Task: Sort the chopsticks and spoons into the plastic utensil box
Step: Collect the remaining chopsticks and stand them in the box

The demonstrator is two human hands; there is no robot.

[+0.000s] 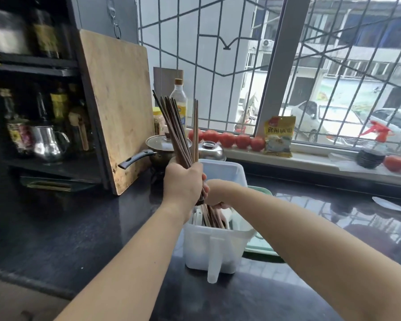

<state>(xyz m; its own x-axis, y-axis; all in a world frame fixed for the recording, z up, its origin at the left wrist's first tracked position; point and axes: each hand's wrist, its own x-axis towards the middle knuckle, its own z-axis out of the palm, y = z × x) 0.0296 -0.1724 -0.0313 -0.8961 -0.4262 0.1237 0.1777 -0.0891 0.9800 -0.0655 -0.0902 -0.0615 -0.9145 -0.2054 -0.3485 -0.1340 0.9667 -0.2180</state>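
Note:
A translucent white plastic utensil box (214, 249) stands on the dark counter, in the middle of the view. My left hand (183, 184) grips a bundle of brown wooden chopsticks (178, 130) upright above the box, their tips fanned out at the top. My right hand (214, 193) sits just right of the left one, over the box, closed around the lower part of the same bundle. Several more chopsticks (212, 217) and white spoons (197, 216) stand inside the box, partly hidden by my hands.
A wooden cutting board (118, 107) leans at the left against a dark shelf of bottles. A lidded pot (160, 149), an oil bottle (180, 107) and tomatoes (227, 139) sit behind. A pale green tray (262, 247) lies beside the box; a white spatula (391, 206) lies far right.

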